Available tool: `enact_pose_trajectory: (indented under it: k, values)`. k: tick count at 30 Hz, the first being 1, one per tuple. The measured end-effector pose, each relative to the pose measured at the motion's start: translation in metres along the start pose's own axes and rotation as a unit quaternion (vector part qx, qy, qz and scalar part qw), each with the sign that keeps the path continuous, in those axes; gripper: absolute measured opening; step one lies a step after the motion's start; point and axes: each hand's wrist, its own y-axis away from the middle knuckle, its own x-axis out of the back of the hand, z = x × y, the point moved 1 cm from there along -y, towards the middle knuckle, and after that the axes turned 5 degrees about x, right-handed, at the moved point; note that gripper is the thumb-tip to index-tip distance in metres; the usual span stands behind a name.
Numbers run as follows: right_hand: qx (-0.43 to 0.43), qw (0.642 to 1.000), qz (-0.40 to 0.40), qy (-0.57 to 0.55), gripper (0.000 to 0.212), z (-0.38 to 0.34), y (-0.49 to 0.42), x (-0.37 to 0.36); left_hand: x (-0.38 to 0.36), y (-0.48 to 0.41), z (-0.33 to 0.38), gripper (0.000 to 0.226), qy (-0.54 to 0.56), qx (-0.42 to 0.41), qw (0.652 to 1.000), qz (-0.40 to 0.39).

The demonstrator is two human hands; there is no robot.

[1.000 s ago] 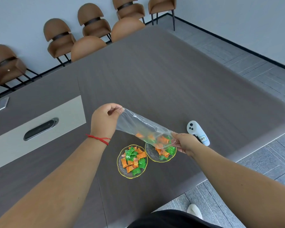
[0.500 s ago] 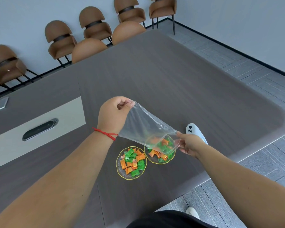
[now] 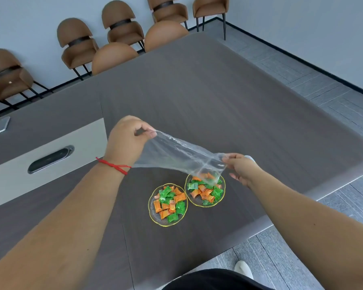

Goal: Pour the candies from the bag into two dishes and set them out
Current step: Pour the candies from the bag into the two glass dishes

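A clear plastic bag (image 3: pixel 176 153) is stretched between my hands above the table. My left hand (image 3: pixel 128 141) pinches its raised closed end, and my right hand (image 3: pixel 240 167) pinches the lower mouth end, which hangs over the right glass dish (image 3: pixel 222 195). The bag looks empty. Both gold-rimmed glass dishes sit side by side near the table's front edge. The left dish (image 3: pixel 152 212) and the right dish each hold several orange and green wrapped candies (image 3: pixel 170 203).
The dark wood table (image 3: pixel 218 97) has a rounded corner at the right. A white handheld device (image 3: pixel 250 158) peeks out behind my right hand. A cable hatch (image 3: pixel 50 159) and a phone (image 3: pixel 2 124) lie at the left. Brown chairs (image 3: pixel 113 57) line the far side.
The last candies have dropped from the bag into the right dish. My left hand lifted the bag's closed end, and the bag now hangs empty and stretched.
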Motion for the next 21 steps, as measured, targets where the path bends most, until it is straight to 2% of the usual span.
enact_pose_trajectory:
  k: [3, 5, 8, 14, 17, 21]
  values:
    - [0.057, 0.998, 0.005, 0.000, 0.016, -0.017, -0.012, -0.009, 0.013, -0.001, -0.025, 0.006, 0.002, 0.019, 0.998, -0.055]
    - [0.068, 0.998, 0.000, -0.010, 0.015, -0.026, -0.021, -0.016, 0.016, 0.000, -0.046, 0.007, -0.010, 0.033, 0.998, -0.054]
    - [0.054, 0.998, -0.006, 0.021, 0.012, -0.034, -0.036, -0.032, 0.002, 0.004, -0.083, 0.004, -0.027, 0.050, 0.997, -0.054]
    - [0.019, 0.997, -0.003, 0.077, 0.006, -0.020, -0.079, -0.063, -0.063, 0.020, -0.161, 0.017, -0.073, 0.150, 0.982, -0.093]
    - [0.022, 0.989, 0.015, 0.145, 0.006, -0.005, -0.100, -0.073, -0.100, 0.036, -0.182, 0.043, -0.064, 0.231, 0.961, -0.136]
    - [0.044, 0.986, 0.012, 0.162, 0.038, 0.021, -0.121, -0.076, -0.139, 0.059, -0.205, 0.070, -0.070, 0.303, 0.924, -0.222]
